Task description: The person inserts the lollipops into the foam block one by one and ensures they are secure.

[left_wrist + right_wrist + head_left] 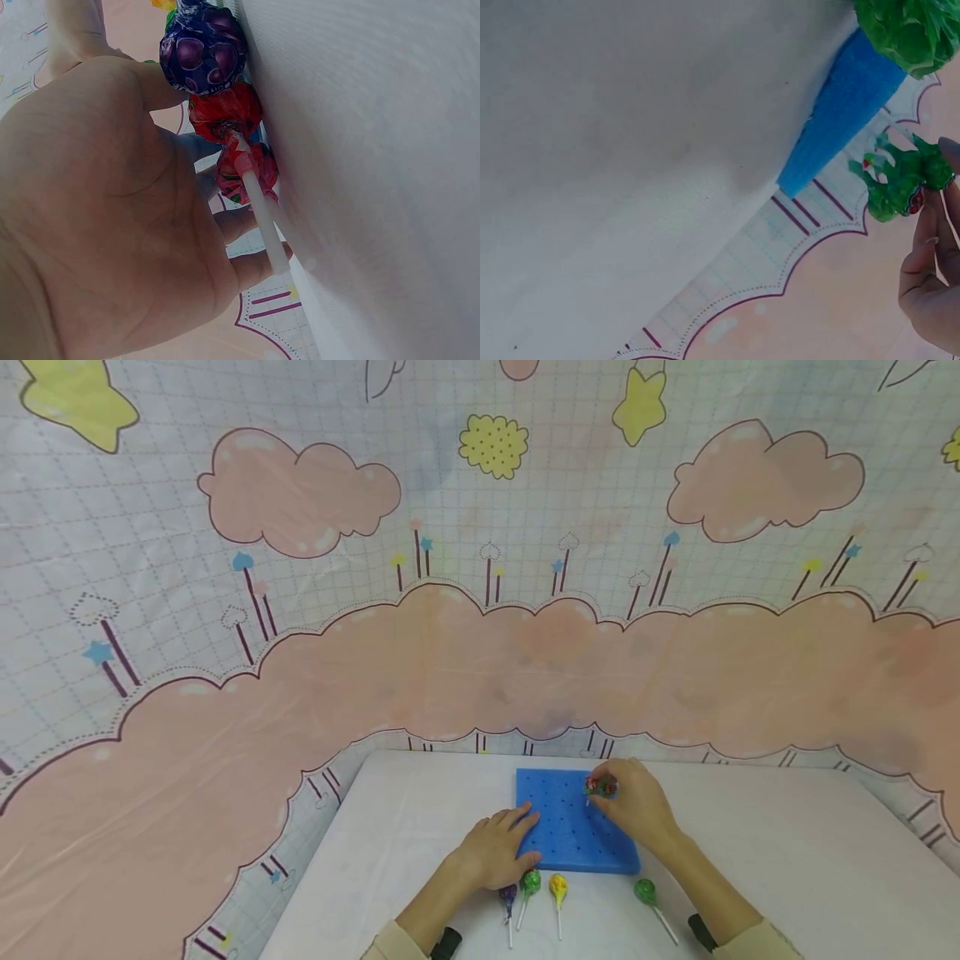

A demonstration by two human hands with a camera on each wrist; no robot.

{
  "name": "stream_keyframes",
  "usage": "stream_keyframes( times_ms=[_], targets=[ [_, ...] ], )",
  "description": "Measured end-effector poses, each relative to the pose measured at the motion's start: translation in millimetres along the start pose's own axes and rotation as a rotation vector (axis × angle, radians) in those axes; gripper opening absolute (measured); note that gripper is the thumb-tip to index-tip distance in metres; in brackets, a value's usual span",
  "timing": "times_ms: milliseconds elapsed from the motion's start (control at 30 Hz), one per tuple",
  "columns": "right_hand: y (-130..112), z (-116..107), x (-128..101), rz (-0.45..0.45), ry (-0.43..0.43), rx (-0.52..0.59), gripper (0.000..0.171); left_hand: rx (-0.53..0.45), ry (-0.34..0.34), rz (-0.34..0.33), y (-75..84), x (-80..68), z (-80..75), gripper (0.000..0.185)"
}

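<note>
Right hand (637,806) pinching lollipop (601,787) over foam board (573,847).

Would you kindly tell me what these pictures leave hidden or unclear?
- Head view: the held lollipop has its stick hidden behind the right hand.
- Head view: the blue foam board is partly covered by both hands.
- Right wrist view: the green lollipop is cut off by the frame edge.

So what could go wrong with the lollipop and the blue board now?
1. The lollipop in the right hand might miss a hole or lean, since the holes in the board look small.
2. The board may slide if the left hand resting on its edge lets go.
3. A sleeve could knock the loose lollipops at the table edge.
</note>
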State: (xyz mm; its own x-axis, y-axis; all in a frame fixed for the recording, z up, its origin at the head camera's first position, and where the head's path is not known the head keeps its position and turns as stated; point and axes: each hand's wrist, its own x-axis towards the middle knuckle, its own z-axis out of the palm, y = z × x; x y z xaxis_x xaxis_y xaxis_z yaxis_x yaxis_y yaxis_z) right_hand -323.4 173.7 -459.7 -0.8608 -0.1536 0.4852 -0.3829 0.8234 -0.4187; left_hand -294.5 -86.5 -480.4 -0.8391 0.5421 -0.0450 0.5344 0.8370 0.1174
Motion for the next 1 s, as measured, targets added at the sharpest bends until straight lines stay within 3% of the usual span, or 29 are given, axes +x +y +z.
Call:
stream_keyframes(
  times_ms=[267,633,1000],
  targets=[
    [2,4,-1,-0.005,0.011,-0.06,0.028,0.006,0.003,-0.006,-0.3,-0.6,0.7,0.067],
    [4,0,-2,-0.08,0.037,-0.164,0.03,-0.007,0.011,0.012,-4.6,0.2,5.4,0.066],
    [3,2,-6,-0.046,0.002,-0.155,0.035,0.005,0.029,0.013,-8.2,2.7,14.3,0.066]
  ],
)
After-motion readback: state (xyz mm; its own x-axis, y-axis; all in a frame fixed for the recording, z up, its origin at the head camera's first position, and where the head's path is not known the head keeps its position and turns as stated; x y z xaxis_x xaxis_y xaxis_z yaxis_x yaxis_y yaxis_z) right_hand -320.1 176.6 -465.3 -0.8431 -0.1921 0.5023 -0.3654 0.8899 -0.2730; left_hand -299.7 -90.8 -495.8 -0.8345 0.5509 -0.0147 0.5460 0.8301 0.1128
